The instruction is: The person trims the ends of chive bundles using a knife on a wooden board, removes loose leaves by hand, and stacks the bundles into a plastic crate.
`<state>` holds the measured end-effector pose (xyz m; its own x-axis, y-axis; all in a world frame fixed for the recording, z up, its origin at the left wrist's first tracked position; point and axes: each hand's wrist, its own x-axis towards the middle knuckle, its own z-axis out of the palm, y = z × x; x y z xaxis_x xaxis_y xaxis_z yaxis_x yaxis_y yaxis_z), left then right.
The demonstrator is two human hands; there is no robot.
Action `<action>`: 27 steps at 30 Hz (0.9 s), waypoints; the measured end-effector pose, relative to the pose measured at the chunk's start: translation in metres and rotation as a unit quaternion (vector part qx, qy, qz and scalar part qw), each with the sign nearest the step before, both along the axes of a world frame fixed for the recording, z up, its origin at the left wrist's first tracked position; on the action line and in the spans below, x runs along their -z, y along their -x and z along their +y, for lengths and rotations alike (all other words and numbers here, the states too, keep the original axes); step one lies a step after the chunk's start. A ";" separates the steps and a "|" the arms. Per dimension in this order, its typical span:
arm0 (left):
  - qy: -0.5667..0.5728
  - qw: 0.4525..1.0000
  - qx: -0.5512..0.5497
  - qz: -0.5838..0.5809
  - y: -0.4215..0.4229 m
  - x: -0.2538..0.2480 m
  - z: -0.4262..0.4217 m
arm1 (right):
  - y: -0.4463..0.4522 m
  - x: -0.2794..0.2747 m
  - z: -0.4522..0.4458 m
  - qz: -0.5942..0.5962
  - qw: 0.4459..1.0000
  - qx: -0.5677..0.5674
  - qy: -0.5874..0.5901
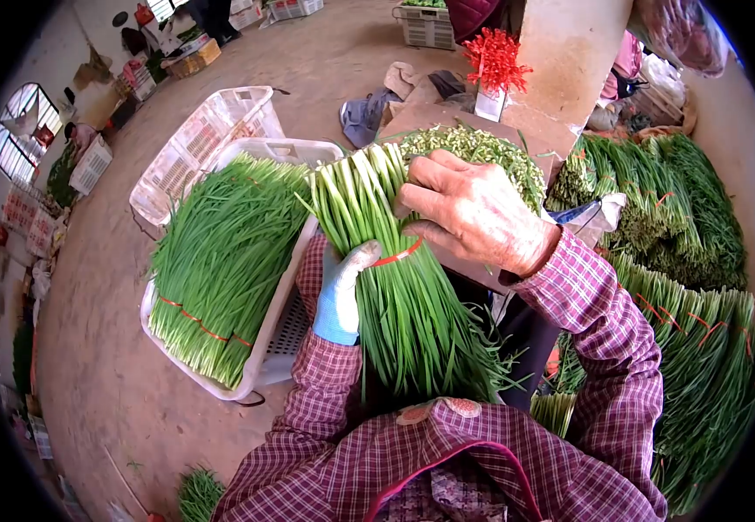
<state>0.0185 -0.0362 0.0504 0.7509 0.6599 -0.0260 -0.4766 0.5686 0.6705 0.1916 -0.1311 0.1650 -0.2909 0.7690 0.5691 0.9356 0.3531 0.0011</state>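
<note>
"Bunch of greens [421, 322]: where is it, on the dial?"

"Right at the centre, in front of my chest. Its pale stalk ends point toward twelve and its dark leaf ends slant down toward five."

"And your left hand [342, 291]?"

"I have it closed around the bunch at the nine o'clock edge, my thumb laid across the front of the stalks. A pale blue covering shows on that hand. A red band [399, 252] crosses the bunch just beside my thumb tip."

"Your right hand [473, 209]?"

"Bare, on the one o'clock side, with the fingers bent over the edge of the pale stalks. Whether I am pinching any of them I cannot tell, since the fingertips are partly hidden."

"What sits to your left?"

"At nine o'clock, a white crate [277, 322] heaped with loose leaves [229, 252], a red tie [190, 320] running across their lower part. At ten, just past it, a second crate [199, 148] stands tilted."

"And the other way?"

"At one o'clock, just beyond my right hand, lies a mass of cut stems [482, 157]; farther out, bright red strips [496, 61] stick up from a white container [489, 104]. From two o'clock to four, stacked bundles [699, 374] lie near my right sleeve [595, 296], several bound in red."
</note>
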 end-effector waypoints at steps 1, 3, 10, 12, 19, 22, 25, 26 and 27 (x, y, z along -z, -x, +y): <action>0.000 1.000 0.001 0.001 -0.001 -0.001 -0.001 | 0.000 -0.002 0.000 -0.011 1.000 -0.007 0.002; 0.019 1.000 -0.003 -0.001 -0.002 -0.005 -0.004 | 0.000 -0.005 -0.003 -0.024 1.000 0.005 0.004; 0.003 1.000 -0.016 0.005 -0.001 -0.003 -0.001 | 0.003 -0.003 -0.010 -0.065 0.997 0.021 0.023; 0.000 1.000 -0.011 0.008 0.000 -0.004 -0.001 | 0.002 0.001 -0.007 -0.046 0.997 0.039 0.058; -0.045 0.998 -0.023 0.032 0.003 -0.006 -0.001 | -0.009 -0.010 0.007 -0.063 0.996 -0.024 0.061; -0.066 0.997 -0.028 0.032 0.003 0.007 0.005 | -0.024 -0.027 0.014 -0.092 0.995 -0.010 -0.036; -0.031 0.998 -0.024 0.047 0.003 0.007 0.005 | -0.060 -0.060 0.016 -0.091 0.991 0.014 -0.101; -0.040 0.998 -0.023 0.041 0.006 0.010 0.007 | -0.073 -0.076 0.010 -0.113 0.984 0.049 -0.131; -0.043 0.997 -0.034 0.051 0.006 0.007 0.006 | -0.085 -0.091 0.000 -0.090 0.977 0.095 -0.166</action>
